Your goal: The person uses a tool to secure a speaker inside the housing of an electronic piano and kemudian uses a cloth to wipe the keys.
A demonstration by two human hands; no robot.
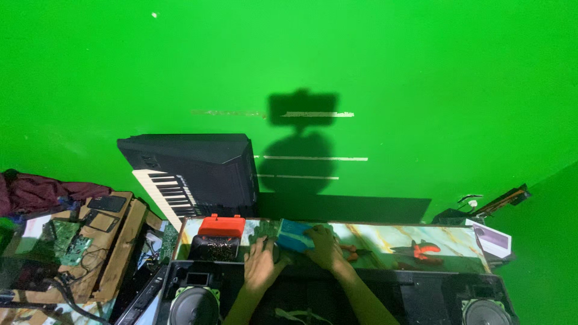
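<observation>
The right hand (325, 245) lies with fingers curled over a blue box (295, 235); the left hand (261, 262) rests flat, fingers spread, just beside it. Both sit on a marble-patterned tabletop (385, 238) with red pliers (421, 250) and an orange-lidded container (221, 227). Behind stand a keyboard (192, 174) and green wall (391, 72).

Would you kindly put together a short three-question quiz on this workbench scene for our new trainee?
1. True or false: the right hand rests on the blue box.
2. Which tool lies at the right of the marbled tabletop? A) red-handled pliers B) a hammer C) a saw
3. Fill in: the container with the orange lid stands to the ____ of the left hand.

Key:
1. True
2. A
3. Left
</observation>
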